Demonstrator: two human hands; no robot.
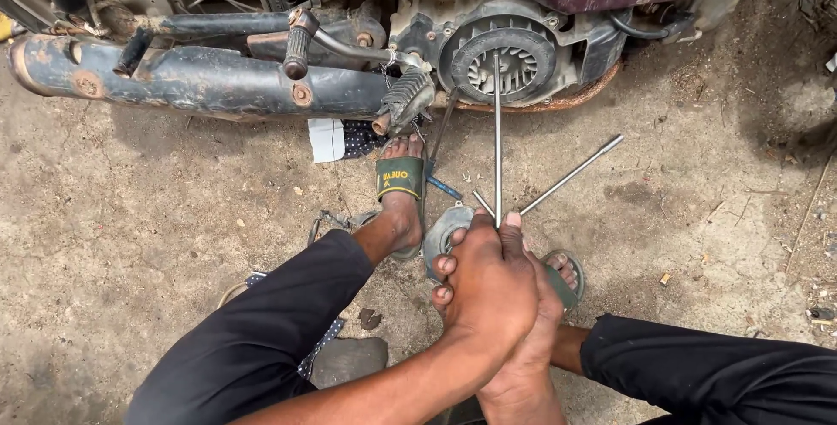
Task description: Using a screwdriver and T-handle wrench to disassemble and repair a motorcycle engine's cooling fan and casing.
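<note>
Metal rods are the things in the hands: the left hand (488, 290) and the right hand (532, 338) are clasped tightly one over the other around the lower end of a long thin rod (497, 129), which stands upright and reaches up in front of the round engine fan cover (497, 63) of the motorcycle. A second rod (571, 175) comes out from the same grip and leans away to the right over the concrete floor (157, 216). Just under the hands, partly hidden by them, a round grey metal part (440, 235) lies on the floor between the two feet. The left foot (401, 203), in a green sandal, is near the kick-start lever (403, 98). The other sandalled foot (565, 272) shows only a little behind the hands. A rusty exhaust pipe (192, 76) runs along the far edge of the floor, at the left side.
</note>
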